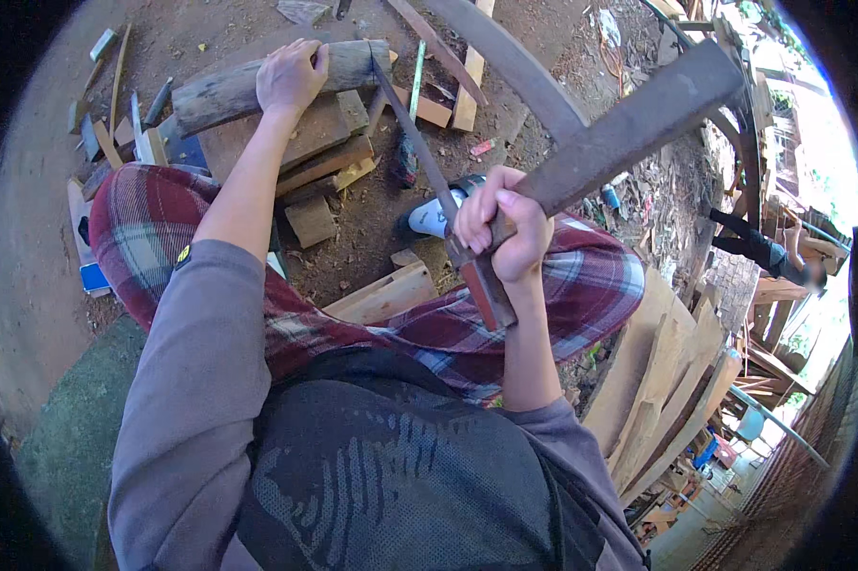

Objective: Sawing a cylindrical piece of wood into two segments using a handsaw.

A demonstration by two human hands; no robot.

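The left hand (293, 78) grips the log (221, 98) on a wooden block (322, 131), the right hand (505, 224) clenched round the frame saw (629, 124). A rolling log or twisted stroke could throw the blade (414, 143) left toward those fingers; bare dirt gives room far left, while the white sock (429, 218) crowds its near end.

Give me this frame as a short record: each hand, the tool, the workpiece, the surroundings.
Left hand: the left hand is on top of the log
Right hand: the right hand grips the saw's wooden end bar
Tool: frame saw with a narrow blade, which meets the log near its right end; cut depth unclear
Workpiece: log, lying across wooden blocks
Surroundings: long boards at lower right; another person at far right
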